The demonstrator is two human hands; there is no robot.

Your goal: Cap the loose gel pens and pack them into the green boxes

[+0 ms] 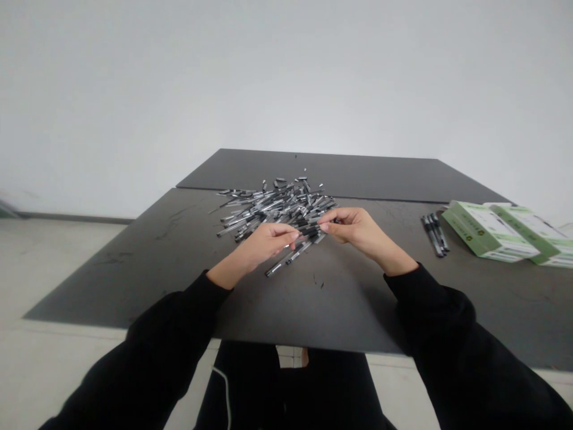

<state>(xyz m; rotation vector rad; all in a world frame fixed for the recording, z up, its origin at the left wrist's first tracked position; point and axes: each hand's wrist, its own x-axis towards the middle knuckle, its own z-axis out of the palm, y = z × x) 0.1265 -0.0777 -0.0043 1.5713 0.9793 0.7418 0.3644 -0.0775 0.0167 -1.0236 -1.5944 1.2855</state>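
Note:
In the head view, a slim dark pen spans the short gap between my two hands, just above the near side of a pile of pens and pen parts. The fingers of my left hand are closed in a pinch at its left end. From the other side, my right hand pinches the right end between thumb and fingertips. Whether the pen is one piece or two parts I cannot make out. Below it, a couple of clear pens lie slanted on the dark table.
To the right, several capped pens lie side by side next to green and white boxes. Small loose caps are scattered at the pile's far edge. Behind the table rises a white wall. Dark specks mark the tabletop nearer me.

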